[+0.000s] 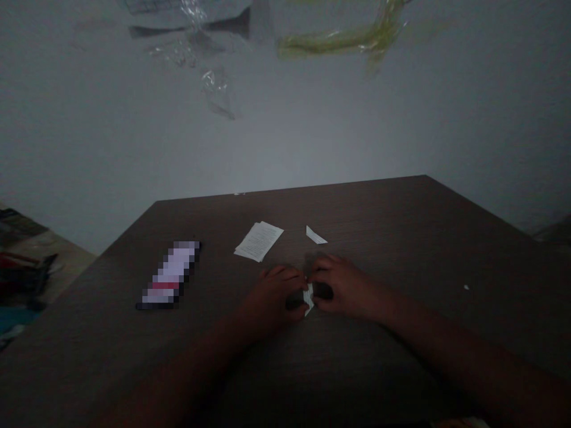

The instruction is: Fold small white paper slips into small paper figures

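Low over the wood-grained worktop, left hand and right hand arch inward, fingers pinching a small, angular printed paper between them, near a flat paper stack

One printed paper stack, its sheets not countable, on one table. Left of the stack: one phone. Right of it: one narrow paper strip and, much farther right, one white speck. On its near side: two hands, left hand and right hand, one small paper between.
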`<move>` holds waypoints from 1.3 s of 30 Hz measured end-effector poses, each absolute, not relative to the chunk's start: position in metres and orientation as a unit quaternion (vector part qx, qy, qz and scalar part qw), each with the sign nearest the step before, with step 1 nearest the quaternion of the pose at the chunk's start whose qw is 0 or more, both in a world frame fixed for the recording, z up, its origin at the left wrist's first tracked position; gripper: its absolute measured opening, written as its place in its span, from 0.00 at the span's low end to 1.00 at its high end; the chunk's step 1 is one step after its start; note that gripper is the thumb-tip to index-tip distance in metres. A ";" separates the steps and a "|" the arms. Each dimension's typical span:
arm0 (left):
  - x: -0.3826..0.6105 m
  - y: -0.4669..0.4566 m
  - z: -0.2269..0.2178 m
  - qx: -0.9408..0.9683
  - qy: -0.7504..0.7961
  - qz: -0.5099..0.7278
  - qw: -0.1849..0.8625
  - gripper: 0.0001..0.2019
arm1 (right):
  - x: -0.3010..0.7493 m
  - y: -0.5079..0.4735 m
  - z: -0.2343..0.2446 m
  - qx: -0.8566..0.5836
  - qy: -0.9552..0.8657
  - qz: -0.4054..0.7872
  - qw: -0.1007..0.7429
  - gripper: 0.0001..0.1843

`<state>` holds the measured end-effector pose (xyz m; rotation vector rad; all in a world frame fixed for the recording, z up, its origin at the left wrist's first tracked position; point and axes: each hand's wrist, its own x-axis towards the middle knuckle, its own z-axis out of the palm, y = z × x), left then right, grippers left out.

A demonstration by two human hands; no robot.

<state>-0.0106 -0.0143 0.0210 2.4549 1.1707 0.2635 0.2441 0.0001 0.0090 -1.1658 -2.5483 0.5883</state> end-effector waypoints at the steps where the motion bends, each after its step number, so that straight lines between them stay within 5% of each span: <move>1: -0.011 -0.013 0.019 0.880 0.418 0.095 0.203 0.12 | 0.244 0.000 0.009 -0.402 -0.881 0.204 0.140 0.20; 10: -0.011 -0.010 0.008 0.883 0.415 0.116 0.187 0.10 | 0.243 0.005 -0.006 -0.405 -0.876 0.201 0.168 0.15; 26: -0.009 -0.013 0.011 0.878 0.423 0.113 0.195 0.11 | 0.241 0.001 0.003 -0.413 -0.877 0.198 0.144 0.21; 33: -0.004 -0.016 0.020 0.876 0.431 0.105 0.188 0.11 | 0.240 0.014 -0.006 -0.427 -0.868 0.197 0.158 0.08; 39: -0.004 -0.013 0.015 0.873 0.433 0.105 0.199 0.11 | 0.238 0.023 -0.011 -0.425 -0.867 0.197 0.172 0.08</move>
